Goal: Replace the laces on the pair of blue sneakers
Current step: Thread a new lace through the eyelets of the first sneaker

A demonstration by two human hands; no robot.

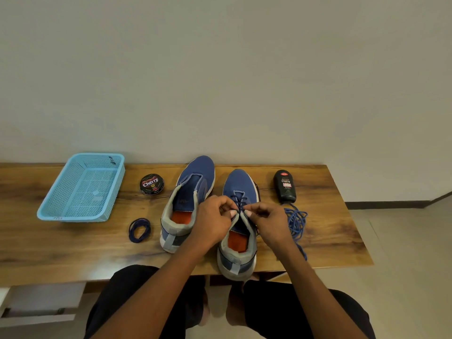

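Note:
Two blue sneakers stand side by side on the wooden table [330, 216], toes pointing away from me. The left sneaker [193, 189] has no lace and its tongue lies open. The right sneaker [241, 184] has a dark navy lace [239, 198] crossed through its lower eyelets. My left hand [212, 218] and my right hand [267, 220] each pinch an end of that lace at the upper eyelets. A coiled dark navy lace [139, 230] lies left of the shoes. A loose pile of brighter blue lace [297, 223] lies to the right.
A light blue plastic basket [83, 189] stands at the far left. A round shoe polish tin [152, 184] sits between the basket and the left sneaker. A black liquid polish bottle [285, 185] lies at the back right. My knees are under the table's near edge.

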